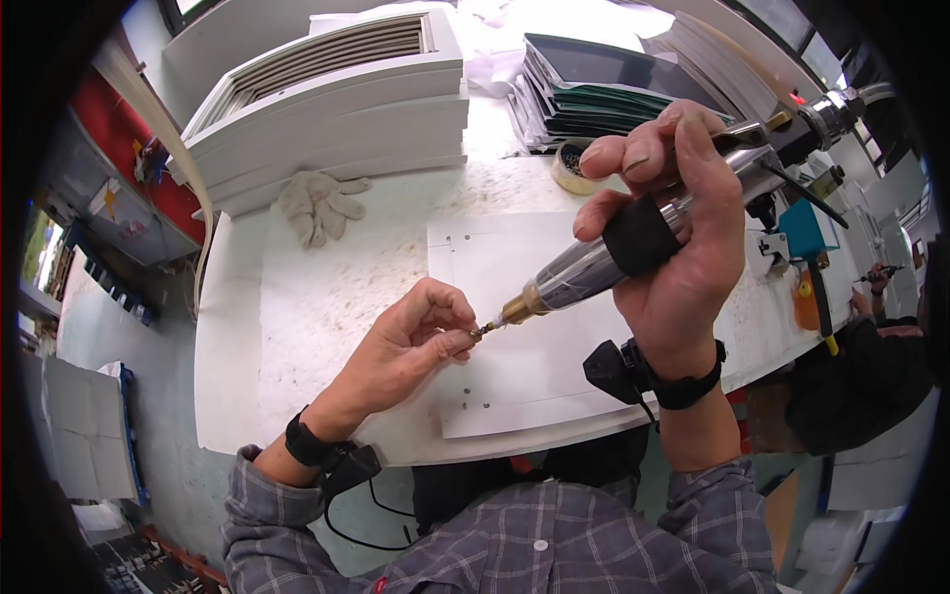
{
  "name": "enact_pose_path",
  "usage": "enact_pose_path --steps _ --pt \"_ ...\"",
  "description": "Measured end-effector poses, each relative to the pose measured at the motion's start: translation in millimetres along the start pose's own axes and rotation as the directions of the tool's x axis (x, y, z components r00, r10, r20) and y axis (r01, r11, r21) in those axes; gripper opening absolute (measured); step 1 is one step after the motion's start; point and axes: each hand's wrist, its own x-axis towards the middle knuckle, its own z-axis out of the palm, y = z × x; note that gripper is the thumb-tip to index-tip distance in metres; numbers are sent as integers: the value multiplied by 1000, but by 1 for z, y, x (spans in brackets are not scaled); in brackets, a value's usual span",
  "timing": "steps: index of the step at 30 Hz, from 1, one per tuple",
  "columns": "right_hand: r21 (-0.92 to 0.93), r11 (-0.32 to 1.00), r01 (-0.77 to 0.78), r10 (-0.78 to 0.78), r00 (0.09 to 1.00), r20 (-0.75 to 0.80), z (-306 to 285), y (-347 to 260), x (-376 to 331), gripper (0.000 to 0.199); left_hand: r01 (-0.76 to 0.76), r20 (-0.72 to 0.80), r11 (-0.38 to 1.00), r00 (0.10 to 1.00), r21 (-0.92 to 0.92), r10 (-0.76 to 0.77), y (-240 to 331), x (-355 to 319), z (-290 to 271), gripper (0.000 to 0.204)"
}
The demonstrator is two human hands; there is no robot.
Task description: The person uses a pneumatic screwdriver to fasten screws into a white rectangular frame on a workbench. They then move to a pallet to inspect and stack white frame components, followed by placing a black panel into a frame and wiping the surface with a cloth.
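Observation:
My right hand (673, 247) grips a pneumatic screwdriver (594, 265), a silver and black tool with a brass nose, tilted down to the left. Its tip (485, 330) meets the fingertips of my left hand (416, 342), which pinch something small at the bit; the item itself is too small to tell. Both hands hover over a flat white panel (524, 366) with small drilled holes, lying on the white worktable (297, 297). Black wrist straps sit on both forearms.
A stack of white louvred panels (336, 109) stands at the back left. A pair of white work gloves (319, 203) lies before it. Dark folders (594, 94) and a tape roll (572, 163) sit at the back. Another person (871, 376) is at the right.

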Motion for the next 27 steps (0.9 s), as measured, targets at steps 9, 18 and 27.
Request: enact_pose_path --steps 9,18,27 --pt "27 1000 2 -2 1000 30 0 4 2 25 20 -14 1000 1000 -16 -20 0 -1 -1 19" --pt "9 1000 22 -22 999 33 -2 5 2 26 31 8 998 1000 -55 -31 -3 -1 -1 20" --pt "44 999 7 -10 998 59 2 7 4 26 101 -14 970 994 -222 -106 -7 0 -2 22"
